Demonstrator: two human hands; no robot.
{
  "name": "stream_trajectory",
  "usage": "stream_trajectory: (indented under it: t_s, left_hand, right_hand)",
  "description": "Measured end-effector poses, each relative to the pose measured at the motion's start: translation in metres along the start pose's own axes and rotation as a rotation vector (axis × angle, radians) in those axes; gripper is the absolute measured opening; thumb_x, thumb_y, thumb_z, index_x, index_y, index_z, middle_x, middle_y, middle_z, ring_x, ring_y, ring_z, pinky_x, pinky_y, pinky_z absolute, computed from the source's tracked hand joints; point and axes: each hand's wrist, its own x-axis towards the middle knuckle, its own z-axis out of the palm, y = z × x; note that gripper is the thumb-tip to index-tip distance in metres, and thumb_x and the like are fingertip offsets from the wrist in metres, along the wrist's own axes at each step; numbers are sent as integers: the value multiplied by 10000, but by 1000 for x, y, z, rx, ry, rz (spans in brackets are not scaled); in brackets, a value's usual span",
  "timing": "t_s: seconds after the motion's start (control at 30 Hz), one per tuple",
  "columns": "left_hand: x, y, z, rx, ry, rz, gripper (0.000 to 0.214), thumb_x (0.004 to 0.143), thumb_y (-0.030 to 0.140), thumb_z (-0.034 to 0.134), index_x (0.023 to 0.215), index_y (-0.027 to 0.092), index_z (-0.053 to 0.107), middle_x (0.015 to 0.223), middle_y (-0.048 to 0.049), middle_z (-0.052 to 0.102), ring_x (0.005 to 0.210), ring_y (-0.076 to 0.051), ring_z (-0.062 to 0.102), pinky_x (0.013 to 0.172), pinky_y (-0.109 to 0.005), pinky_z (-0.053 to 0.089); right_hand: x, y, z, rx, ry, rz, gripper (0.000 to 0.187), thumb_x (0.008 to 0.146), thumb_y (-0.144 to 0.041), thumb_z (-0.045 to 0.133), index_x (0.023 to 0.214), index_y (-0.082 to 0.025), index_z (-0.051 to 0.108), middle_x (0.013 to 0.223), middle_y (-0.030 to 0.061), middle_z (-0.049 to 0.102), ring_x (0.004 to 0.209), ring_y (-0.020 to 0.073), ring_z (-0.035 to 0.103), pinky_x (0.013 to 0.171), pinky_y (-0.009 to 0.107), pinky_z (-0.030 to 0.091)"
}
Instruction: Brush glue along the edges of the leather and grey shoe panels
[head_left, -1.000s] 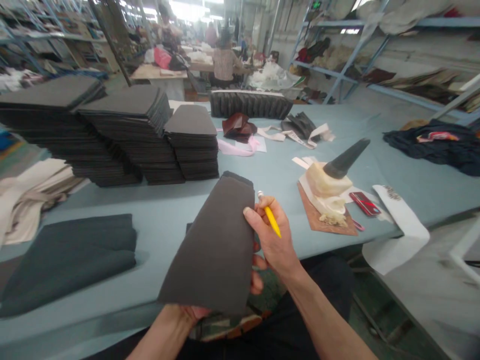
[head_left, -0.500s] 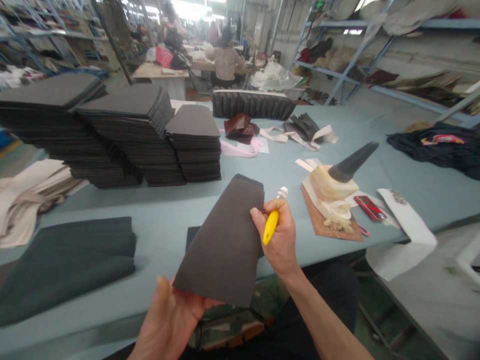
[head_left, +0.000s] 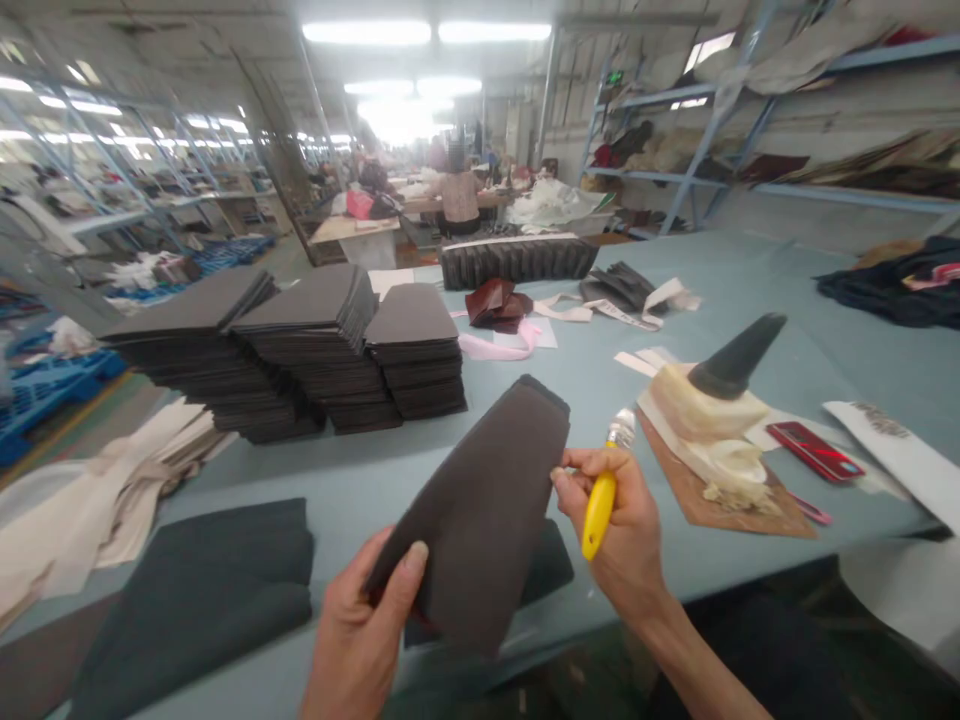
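Grey flat piece (head_left: pixel 487 520), pointing long-ways to one o'clock.
Pinched by left fingers (head_left: pixel 406 578) at eight, by right fingers (head_left: pixel 573 492), also holding yellow brush (head_left: pixel 599 512), at three.

Dark panel (head_left: pixel 487 510): tapered, held tilted, narrow end away. Yellow-handled brush (head_left: pixel 599 512): slanted, pale tip away, beside panel's right edge.

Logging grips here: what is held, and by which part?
Left hand holds the dark panel by its near-left corner; right hand pinches the panel's right edge and holds the brush by its handle.
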Motion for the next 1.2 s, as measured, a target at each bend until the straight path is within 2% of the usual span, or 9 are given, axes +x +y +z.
stream_trajectory:
  t_s: [0.1, 0.2, 0.3, 0.37, 0.47, 0.53, 0.7, 0.93, 1.2]
  left_hand:
    - [32, 25, 2, 4, -23, 69, 372, 793, 500, 905, 1032, 231, 812, 705, -8, 665, 624, -184, 590, 533, -248, 514]
    - [68, 60, 15, -130, 63, 117, 329, 812, 422, 883, 1054, 230, 767, 653, 22, 637, 584, -160, 589, 505, -222, 491]
    - [104, 99, 31, -232, 230, 124, 107, 887, 255, 774, 910, 192, 691, 585, 55, 572, 454, -96, 478, 407, -182, 394]
    - [127, 124, 38, -243, 272, 128, 120, 950, 201, 698, 857, 187, 623, 572, 80, 526, 408, -62, 400, 385, -166, 355]
    - [158, 151, 42, -260, 312, 116, 63, 994, 150, 668, 966, 168, 615, 715, 77, 584, 478, -47, 449, 479, -171, 455]
    - [176, 163, 43, -256, 309, 96, 167, 1014, 260, 703, 1134, 153, 660, 944, 0, 685, 687, -98, 622, 625, -238, 578]
    - [213, 173, 48, -247, 280, 48, 412, 1005, 390, 726, 1350, 180, 646, 1328, -106, 683, 1116, -239, 707, 944, -448, 645]
    - [247, 169, 64, -282, 327, -40, 429, 1011, 412, 712, 1364, 179, 642, 1363, -120, 672, 1158, -259, 698, 973, -478, 636]
    - [255, 158, 65, -287, 316, -91, 435, 1011, 420, 711, 1367, 180, 640, 1368, -121, 670, 1163, -262, 696, 978, -483, 634]
  right_hand:
    - [5, 13, -19, -101, -2, -45, 251, 969, -376, 727, 964, -262, 504, 1002, 42, 770, 566, 90, 588, 568, 237, 531]
    - [5, 34, -48, -333, 44, -105, 222, 980, -398, 699, 960, -260, 527, 1018, 75, 802, 579, 120, 651, 577, 261, 553]
    - [-3, 56, -77, -528, 51, -217, 212, 986, -404, 676, 890, -267, 544, 963, 80, 819, 763, 194, 790, 658, 284, 606]
    - [-12, 67, -91, -583, -2, -272, 182, 1003, -386, 647, 892, -274, 556, 954, 69, 828, 785, 200, 816, 661, 278, 621]
    - [-26, 80, -101, -635, -80, -299, 142, 1023, -352, 606, 907, -281, 569, 974, 55, 841, 769, 200, 831, 651, 276, 634]
    - [-33, 87, -104, -661, -88, -293, 148, 1031, -344, 586, 897, -284, 567, 964, 44, 846, 760, 207, 835, 657, 287, 644]
    - [-42, 101, -106, -688, -67, -302, 176, 1054, -349, 560, 892, -283, 581, 945, 33, 848, 739, 209, 836, 641, 287, 641]
    - [-44, 109, -106, -726, -30, -334, 133, 1056, -338, 576, 945, -270, 601, 934, 42, 841, 685, 213, 818, 660, 299, 649]
    - [-48, 116, -107, -715, -24, -311, 104, 1043, -339, 611, 979, -265, 646, 956, 50, 846, 761, 234, 836, 672, 307, 649]
